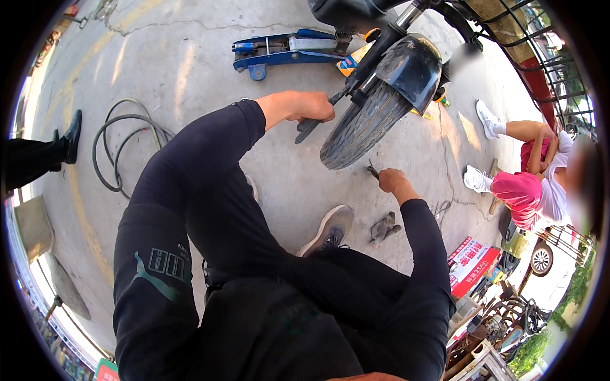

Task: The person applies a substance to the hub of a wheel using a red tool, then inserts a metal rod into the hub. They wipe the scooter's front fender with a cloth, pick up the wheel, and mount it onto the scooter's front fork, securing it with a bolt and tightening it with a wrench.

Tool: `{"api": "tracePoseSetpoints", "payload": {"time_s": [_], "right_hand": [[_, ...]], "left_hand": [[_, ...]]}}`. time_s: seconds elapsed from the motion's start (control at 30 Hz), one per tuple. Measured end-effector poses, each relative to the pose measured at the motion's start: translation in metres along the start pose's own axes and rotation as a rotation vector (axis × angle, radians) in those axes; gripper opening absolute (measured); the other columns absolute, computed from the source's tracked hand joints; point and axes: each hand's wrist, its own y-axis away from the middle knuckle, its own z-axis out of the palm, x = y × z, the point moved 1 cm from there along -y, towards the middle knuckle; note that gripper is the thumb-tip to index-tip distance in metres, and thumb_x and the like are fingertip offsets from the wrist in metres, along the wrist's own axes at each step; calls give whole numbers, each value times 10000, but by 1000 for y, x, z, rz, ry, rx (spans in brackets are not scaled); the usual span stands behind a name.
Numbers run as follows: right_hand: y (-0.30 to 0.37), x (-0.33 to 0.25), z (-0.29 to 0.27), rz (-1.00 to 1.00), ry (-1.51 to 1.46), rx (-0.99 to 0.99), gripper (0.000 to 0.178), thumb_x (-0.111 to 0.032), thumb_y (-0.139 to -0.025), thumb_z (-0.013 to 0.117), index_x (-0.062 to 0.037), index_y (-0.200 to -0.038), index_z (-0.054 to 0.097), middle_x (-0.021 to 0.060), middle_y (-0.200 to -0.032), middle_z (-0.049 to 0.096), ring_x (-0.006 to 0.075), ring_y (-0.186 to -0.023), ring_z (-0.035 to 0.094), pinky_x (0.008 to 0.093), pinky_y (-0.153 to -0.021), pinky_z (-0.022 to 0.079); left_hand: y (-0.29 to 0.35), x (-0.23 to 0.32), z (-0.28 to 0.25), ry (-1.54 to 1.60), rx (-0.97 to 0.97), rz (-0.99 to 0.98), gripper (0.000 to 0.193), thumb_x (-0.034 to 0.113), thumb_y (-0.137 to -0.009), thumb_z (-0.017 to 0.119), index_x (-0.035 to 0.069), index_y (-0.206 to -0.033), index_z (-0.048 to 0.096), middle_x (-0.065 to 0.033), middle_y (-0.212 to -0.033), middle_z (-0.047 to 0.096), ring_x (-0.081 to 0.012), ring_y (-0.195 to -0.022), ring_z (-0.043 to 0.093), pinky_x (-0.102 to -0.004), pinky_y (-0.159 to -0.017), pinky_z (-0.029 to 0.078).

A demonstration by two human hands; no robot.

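In front of me, the front wheel (368,120) of a scooter or motorcycle leans to the upper right, its black mudguard (410,73) above a worn, dusty tyre. My left hand (316,106) is closed around a dark tool with two long handles (307,130), which looks like pliers. Its upper end meets the wheel's left side near the lower fork (362,94); the exact contact is hidden. My right hand (392,181) grips a small dark metal tool (373,169), possibly a wrench, just off the tyre's near end. A crumpled grey glove (384,229) lies beside my shoe.
A blue floor jack (286,51) stands under the vehicle's far side. Coiled hose (101,149) lies at left, near another person's black shoe (74,136). At right a person in red shorts (516,193) sits. A red box (473,267) and scrap parts (502,324) fill the lower right.
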Motion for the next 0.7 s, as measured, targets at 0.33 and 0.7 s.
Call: {"api": "tracePoseSetpoints", "payload": {"time_s": [0.33, 0.7], "right_hand": [[-22, -9, 38, -55, 27, 187, 247, -187, -935, 569, -109, -1046, 775, 95, -1123, 748, 280, -1064, 710, 426, -855, 559], [23, 39, 29, -82, -1011, 326, 252, -140, -967, 534, 4, -1156, 618, 163, -932, 701, 282, -745, 713, 376, -586, 543]], "left_hand": [[-42, -30, 17, 116, 106, 109, 546, 183, -820, 651, -51, -1255, 417, -156, -1017, 574, -253, -908, 579, -415, -751, 481], [-24, 4, 23, 224, -48, 25, 322, 153, -930, 593, -27, -1196, 617, -107, -914, 654, -200, -756, 585, -357, -621, 468]]}}
